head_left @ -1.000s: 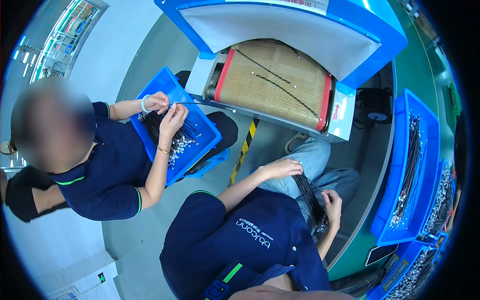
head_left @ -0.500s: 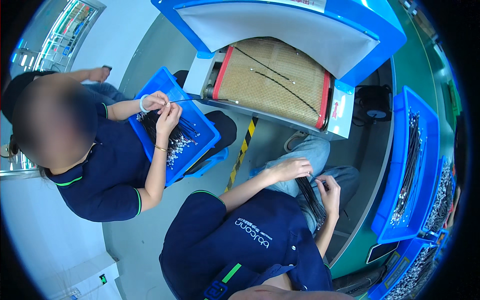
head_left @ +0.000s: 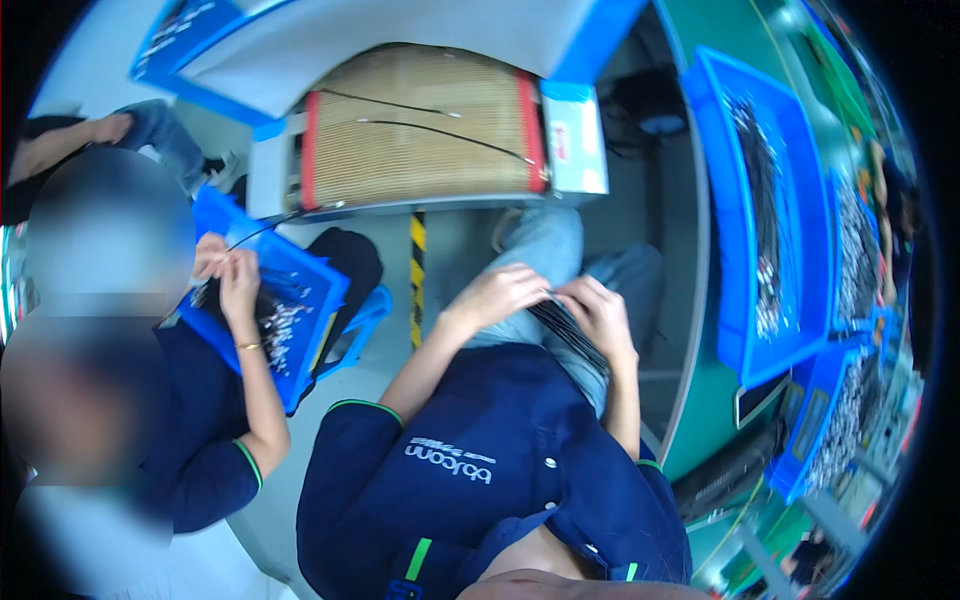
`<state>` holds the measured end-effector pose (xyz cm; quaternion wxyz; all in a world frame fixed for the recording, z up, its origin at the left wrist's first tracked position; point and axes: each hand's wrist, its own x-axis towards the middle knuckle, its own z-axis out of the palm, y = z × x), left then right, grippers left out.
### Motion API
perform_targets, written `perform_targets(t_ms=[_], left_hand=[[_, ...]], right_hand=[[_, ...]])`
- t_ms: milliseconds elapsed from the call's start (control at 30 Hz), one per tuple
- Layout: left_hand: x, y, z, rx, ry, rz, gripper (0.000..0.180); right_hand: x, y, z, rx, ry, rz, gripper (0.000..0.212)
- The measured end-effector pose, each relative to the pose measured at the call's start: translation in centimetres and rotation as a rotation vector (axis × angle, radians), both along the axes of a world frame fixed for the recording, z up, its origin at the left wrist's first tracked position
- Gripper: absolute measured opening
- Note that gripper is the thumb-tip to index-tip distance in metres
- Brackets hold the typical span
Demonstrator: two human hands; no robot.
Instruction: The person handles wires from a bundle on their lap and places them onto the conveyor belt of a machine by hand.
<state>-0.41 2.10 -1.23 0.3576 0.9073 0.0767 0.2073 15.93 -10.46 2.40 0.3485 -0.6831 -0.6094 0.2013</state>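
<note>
Over on the left a co-worker's hand, smeared by blur, works above a blue tray; whatever it pinches is hard to make out; further along, two black cables lie apart on a mesh belt, the machine's inside hidden by its pale curtain; then the person's left hand, its grip closed on the upper end of a bundle of black cables that slants over the lap; beside it the right hand has its fingers bent close to that end, though I can't tell whether they pinch a strand; the step looks like sorting out cable ends, and the next move calls for a light, exact pinch; the bundle's lower part slips behind the right forearm; rightmost, a larger blue tray of cables sits on the green desk, and the trays past it blur toward the rim
</note>
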Motion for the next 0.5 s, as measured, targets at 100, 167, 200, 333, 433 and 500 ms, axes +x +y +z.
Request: perform_targets(t_ms=[100, 167, 200, 333, 433, 500], left_hand=[[0.2, 0.0, 0.9, 0.098, -0.105, 0.091, 0.017], [0.2, 0.2, 0.9, 0.171, -0.167, 0.062, 0.017], [0.3, 0.2, 1.0, 0.187, -0.180, 0.061, 0.017], [0.2, 0.3, 1.8, 0.099, -0.162, 0.060, 0.016], [-0.2, 0.4, 2.1, 0.017, -0.146, 0.120, 0.016], [-0.1, 0.3, 2.2, -0.002, -0.132, 0.109, 0.016]], right_hand=[[0.1, 0.6, 0.5, 0.005, 0.035, -0.002, 0.007], [0.1, 0.8, 1.0, -0.021, 0.037, 0.001, 0.009], [0.1, 0.7, 1.1, -0.037, 0.036, 0.002, 0.010], [0.4, 0.4, 1.1, 0.015, 0.118, 0.007, 0.009], [0.9, -0.2, 1.2, -0.035, 0.075, -0.037, 0.010], [0.9, -0.3, 1.3, 0.002, 0.052, -0.030, 0.010]])
